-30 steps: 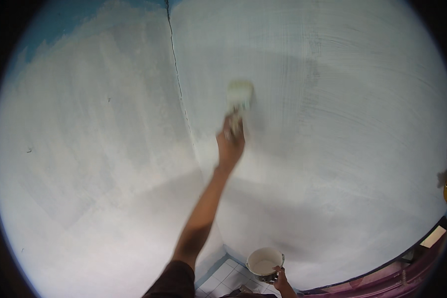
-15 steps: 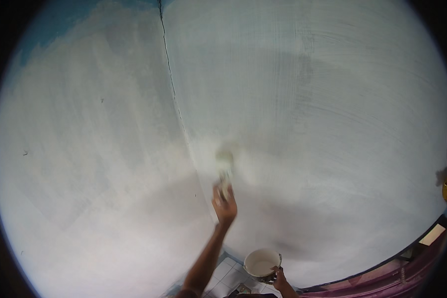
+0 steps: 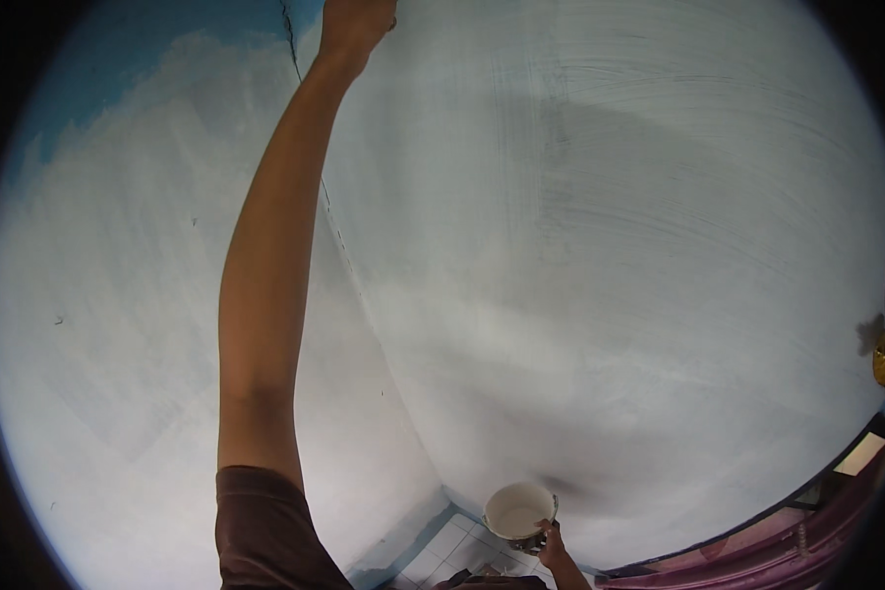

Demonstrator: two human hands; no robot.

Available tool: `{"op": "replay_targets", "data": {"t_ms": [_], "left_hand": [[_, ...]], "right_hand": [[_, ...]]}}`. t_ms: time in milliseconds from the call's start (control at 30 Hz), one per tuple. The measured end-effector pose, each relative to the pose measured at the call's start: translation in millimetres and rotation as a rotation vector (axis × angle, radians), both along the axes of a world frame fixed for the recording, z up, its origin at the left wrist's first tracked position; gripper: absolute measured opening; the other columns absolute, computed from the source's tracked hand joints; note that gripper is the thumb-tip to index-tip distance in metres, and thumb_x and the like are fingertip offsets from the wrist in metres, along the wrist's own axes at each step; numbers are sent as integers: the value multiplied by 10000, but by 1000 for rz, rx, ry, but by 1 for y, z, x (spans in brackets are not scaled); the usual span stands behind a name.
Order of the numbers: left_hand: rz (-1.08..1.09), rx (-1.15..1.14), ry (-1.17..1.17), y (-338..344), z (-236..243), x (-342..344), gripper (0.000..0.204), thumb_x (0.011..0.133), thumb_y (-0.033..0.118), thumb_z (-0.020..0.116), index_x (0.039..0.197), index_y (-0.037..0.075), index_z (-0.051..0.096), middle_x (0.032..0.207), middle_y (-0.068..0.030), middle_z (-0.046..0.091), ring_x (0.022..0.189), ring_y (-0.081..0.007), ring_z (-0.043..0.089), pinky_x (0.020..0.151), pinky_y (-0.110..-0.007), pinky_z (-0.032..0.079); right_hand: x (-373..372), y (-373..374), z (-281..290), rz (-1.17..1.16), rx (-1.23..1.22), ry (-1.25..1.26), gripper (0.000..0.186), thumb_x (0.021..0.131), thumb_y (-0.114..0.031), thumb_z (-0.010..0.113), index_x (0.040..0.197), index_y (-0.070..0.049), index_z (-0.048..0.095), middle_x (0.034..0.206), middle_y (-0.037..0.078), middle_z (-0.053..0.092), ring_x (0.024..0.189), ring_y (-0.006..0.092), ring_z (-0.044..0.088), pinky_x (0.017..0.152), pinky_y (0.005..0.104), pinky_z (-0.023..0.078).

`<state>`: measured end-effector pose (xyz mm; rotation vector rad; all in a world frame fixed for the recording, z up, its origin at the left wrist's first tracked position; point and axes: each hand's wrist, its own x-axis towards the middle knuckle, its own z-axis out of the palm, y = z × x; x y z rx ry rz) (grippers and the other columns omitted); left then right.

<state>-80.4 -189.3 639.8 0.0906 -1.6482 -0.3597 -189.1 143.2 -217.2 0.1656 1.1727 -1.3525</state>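
My left arm stretches up across the view, and my left hand (image 3: 356,29) is at the top edge near the corner between two walls. Its fingers look curled, but the picture edge cuts them off; the paintbrush it held a moment ago lies outside the view. Low down, my right hand (image 3: 553,543) grips the rim of a whitish bucket (image 3: 506,498). Pale paint appears to lie inside the bucket. The right-hand wall (image 3: 600,265) carries streaky whitish paint over a bluish ground.
A dark crack (image 3: 288,37) runs down the wall corner. Blue paint (image 3: 98,88) shows at the upper left of the left wall (image 3: 138,324). White floor tiles (image 3: 441,547) lie below. At right are a purple cloth-like thing (image 3: 777,556) and a shiny golden object (image 3: 882,360).
My left hand has risen from mid-wall to the top edge, carrying the paintbrush out of view. My right hand and the bucket have hardly moved. The view has shifted slightly.
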Motion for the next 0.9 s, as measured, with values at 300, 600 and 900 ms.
{"op": "replay_targets", "data": {"t_ms": [300, 600, 900], "left_hand": [[238, -221, -72, -13, -139, -6, 242, 982, 120, 603, 1209, 36, 605, 709, -17, 590, 582, -60, 500, 514, -240, 426], [185, 492, -347, 92, -491, 17, 276, 975, 27, 558, 1247, -11, 568, 975, -260, 690, 857, -361, 703, 704, -367, 538], [1, 978, -920, 202, -628, 112, 277, 977, 96, 590, 1247, 37, 613, 1112, -208, 696, 1018, -377, 679, 813, -386, 553]], "right_hand": [[1, 6, 15, 39, -103, 21, 723, 758, -303, 716, 1394, -247, 377, 1385, 142, 419, 1224, 348, 496, 912, 636, 462], [-3, 5, 28, 46, -53, 94, 765, 788, -310, 700, 1437, -293, 296, 1392, 131, 393, 1265, 374, 441, 905, 666, 427], [0, 9, 103, 46, -176, 261, 762, 830, -269, 670, 1482, -265, 276, 1379, 107, 429, 1247, 312, 450, 911, 567, 446]]}}
